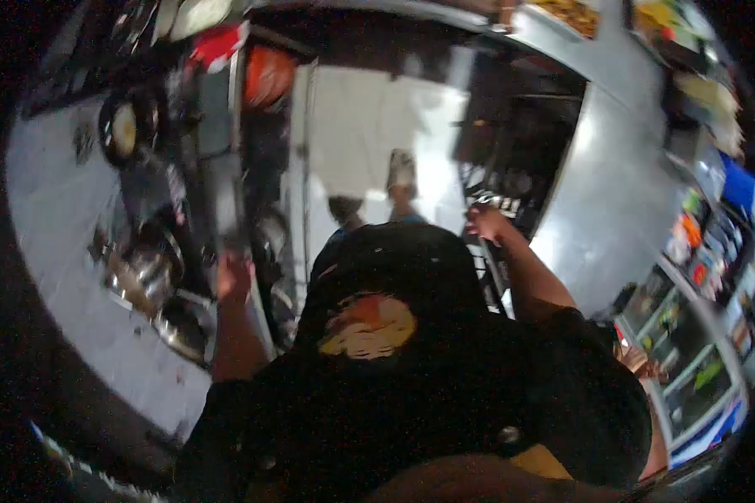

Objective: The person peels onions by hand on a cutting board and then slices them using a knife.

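My left hand (234, 277) is at the long metal ledge (225, 197) along the front of the cooking station on the left. Its fingers are smeared by motion, and I cannot tell whether they grip anything. My right hand (486, 223) reaches forward at the near end of a dark open compartment (516, 142) beside the steel counter (617, 189). Its fingers are bent inward near some shiny metal pieces (499, 201). What they close on is too blurred to make out.
A black pan (127, 127) with something pale in it and metal pots (147, 272) stand at left. A red-orange round container (268, 75) sits lower, by the pale floor (352, 126). At right is a glass-fronted case (684, 348), with another person's hand (637, 362) nearby.
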`<state>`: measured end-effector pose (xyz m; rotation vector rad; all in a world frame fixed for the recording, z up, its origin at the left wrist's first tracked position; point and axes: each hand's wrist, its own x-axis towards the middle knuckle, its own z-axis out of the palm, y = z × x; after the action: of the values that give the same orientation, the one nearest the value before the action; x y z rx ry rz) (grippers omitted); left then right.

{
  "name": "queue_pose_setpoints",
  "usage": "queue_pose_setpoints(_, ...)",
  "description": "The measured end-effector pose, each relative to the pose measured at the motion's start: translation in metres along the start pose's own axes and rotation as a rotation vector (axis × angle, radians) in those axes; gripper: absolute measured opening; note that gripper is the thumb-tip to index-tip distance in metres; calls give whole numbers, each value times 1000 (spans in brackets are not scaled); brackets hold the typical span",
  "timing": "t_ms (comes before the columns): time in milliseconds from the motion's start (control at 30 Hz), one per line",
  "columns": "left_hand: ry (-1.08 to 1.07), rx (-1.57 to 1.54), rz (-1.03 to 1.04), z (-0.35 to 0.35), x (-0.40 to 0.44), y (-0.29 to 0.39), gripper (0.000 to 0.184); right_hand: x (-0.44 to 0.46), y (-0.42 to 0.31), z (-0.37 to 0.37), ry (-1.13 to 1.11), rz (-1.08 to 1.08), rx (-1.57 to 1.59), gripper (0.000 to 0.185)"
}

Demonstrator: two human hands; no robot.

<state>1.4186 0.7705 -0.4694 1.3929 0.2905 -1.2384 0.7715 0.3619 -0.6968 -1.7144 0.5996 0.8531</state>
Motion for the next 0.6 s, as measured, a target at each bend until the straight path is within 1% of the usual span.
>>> queue_pose_setpoints(33,-146,-148,-124,-2,6,-3,40,-33,-62,-40,139,376,694,28)
queue_pose_setpoints(100,-498,-196,-347,31,22,0,38,-27,-46,-48,168,-30,130,33)
queue_pose_setpoints(133,-544,-180,-348,33,31,-6,38,-35,-52,-59,157,-102,-145,36)
queue_pose_setpoints(167,-330,50,-422,33,44,-17,36,-46,-56,-69,139,-163,-423,38)
queue_pose_setpoints(200,-105,277,-475,44,61,-17,35,-46,-46,-62,319,-176,-467,36)
queue_pose_setpoints(233,7,678,-262,101,41,-16,32,-72,-70,-80,394,-148,-436,32)
queue_pose_setpoints(300,-158,668,-331,132,76,-6,30,-91,-89,-84,411,51,48,29)
queue_pose_setpoints(333,-190,684,-315,159,85,6,30,-100,-93,-85,448,64,51,29)
queue_pose_setpoints(400,-404,1401,165,239,79,38,26,-112,-102,-86,496,265,496,34)
queue_pose_setpoints(433,-498,1370,267,285,74,56,23,-109,-96,-77,528,268,506,34)
queue_pose_setpoints(467,-591,1334,363,329,64,74,19,-98,-79,-61,638,313,603,32)
queue_pose_setpoints(500,-725,1269,430,380,36,97,17,-93,-66,-50,745,356,699,30)
queue_pose_setpoints(533,-856,1200,490,435,-7,122,16,-97,-60,-48,735,346,636,31)
queue_pose_setpoints(567,-1077,1160,658,485,-50,148,19,-106,-67,-48,752,346,645,31)
queue_pose_setpoints(600,-1291,1105,820,523,-97,171,24,-121,-84,-50,743,407,607,31)
